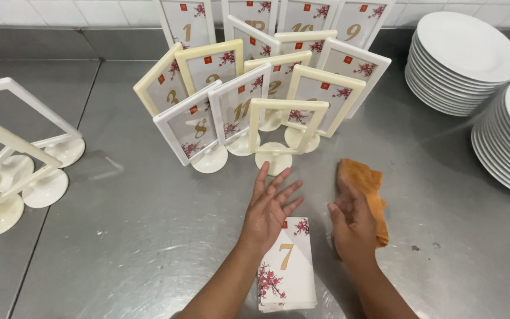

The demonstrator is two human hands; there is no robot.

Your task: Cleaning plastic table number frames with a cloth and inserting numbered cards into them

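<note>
We see a stainless-steel counter [149, 236]. Two stacks of white plates [464, 59] stand at its right edge, well apart from our hands. A cluster of framed table-number stands [249, 94] fills the middle back, the nearest an empty cream frame [284, 133] directly ahead of our left hand. More empty stands [13, 171] sit at far left. A stack of blossom-printed number cards [287, 269] lies flat near the front edge. Our left hand [270, 207], fingers spread and grasping nothing, hovers over the cards' top edge. Our right hand [352, 224] rests loosely on an orange cloth [364, 180] just beside the cards.
</note>
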